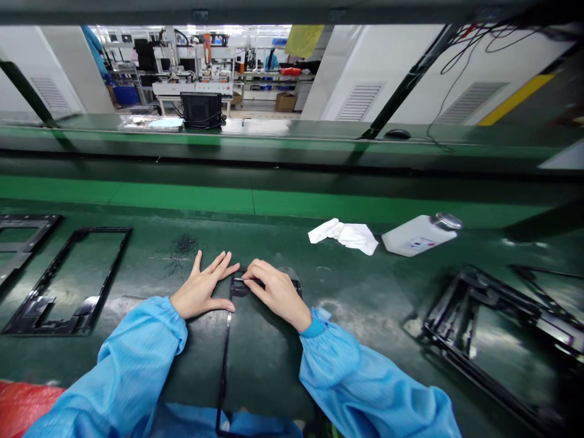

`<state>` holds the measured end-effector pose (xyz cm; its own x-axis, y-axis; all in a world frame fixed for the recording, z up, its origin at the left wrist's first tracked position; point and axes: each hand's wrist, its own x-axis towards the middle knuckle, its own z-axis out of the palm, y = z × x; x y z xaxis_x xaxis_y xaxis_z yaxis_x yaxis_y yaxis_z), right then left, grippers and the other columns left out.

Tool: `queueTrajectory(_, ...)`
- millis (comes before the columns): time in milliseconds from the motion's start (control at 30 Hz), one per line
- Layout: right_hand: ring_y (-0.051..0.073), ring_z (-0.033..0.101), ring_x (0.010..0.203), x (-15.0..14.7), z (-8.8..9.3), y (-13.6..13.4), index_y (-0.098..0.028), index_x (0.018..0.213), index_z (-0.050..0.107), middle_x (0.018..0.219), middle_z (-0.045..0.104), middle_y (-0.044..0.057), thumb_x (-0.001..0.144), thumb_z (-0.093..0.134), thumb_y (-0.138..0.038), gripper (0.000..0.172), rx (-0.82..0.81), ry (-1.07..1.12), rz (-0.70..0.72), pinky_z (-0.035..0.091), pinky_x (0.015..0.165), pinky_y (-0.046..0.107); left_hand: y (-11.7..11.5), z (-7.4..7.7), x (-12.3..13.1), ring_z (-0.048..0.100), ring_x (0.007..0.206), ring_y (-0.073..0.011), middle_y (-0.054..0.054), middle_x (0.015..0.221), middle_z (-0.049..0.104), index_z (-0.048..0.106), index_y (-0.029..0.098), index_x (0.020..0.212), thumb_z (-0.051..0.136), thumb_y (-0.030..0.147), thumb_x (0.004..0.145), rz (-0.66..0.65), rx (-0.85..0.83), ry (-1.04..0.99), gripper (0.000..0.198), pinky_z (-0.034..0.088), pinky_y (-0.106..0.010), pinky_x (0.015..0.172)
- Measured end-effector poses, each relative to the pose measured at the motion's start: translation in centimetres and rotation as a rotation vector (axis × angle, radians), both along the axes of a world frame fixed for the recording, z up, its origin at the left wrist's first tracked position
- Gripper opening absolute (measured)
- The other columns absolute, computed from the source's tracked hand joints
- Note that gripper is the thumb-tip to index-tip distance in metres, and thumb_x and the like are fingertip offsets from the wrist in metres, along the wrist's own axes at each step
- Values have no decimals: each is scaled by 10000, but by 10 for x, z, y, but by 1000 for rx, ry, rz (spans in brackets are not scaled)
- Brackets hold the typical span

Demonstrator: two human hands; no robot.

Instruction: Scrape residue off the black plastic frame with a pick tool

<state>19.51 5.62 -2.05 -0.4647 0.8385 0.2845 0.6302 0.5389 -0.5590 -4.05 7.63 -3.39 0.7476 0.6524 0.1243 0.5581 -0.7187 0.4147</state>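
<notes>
The frame (224,359) at lower centre seems mid-work, not finished. The left hand (204,284) spreads flat at its corner; the right hand (276,292) pinches a slim tool (239,279). Dark scraps (184,246) lie left of centre.

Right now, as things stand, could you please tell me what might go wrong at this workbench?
1. The thin tool in the right hand could slip and catch the left hand, whose fingers are spread close to its tip.
2. The dark frame has narrow sides, so it might flex or get scratched under too much pressure.
3. The loose dark strands near the left hand could be dragged onto the frame.
</notes>
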Motion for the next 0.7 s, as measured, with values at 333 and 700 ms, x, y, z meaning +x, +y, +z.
queueTrajectory(333, 185, 575, 922, -3, 7, -3, -210, 965, 597, 945, 582, 53, 976, 480, -248, 123, 83, 129, 14, 468, 772, 292, -1, 8, 6, 60, 1472, -247, -33, 1541, 302, 508, 291, 1337, 501, 492, 950, 151, -116, -211, 436, 3, -562, 1161)
queueTrajectory(700, 194, 571, 924, -2, 11, -6, -210, 1013, 602, 988, 595, 69, 994, 440, -256, 169, 214, 16, 12, 484, 760, 311, 0, 21, -1, 215, 1446, -244, -29, 1393, 529, 599, 210, 797, 488, 362, 967, 372, 80, -272, 253, 113, -566, 1142)
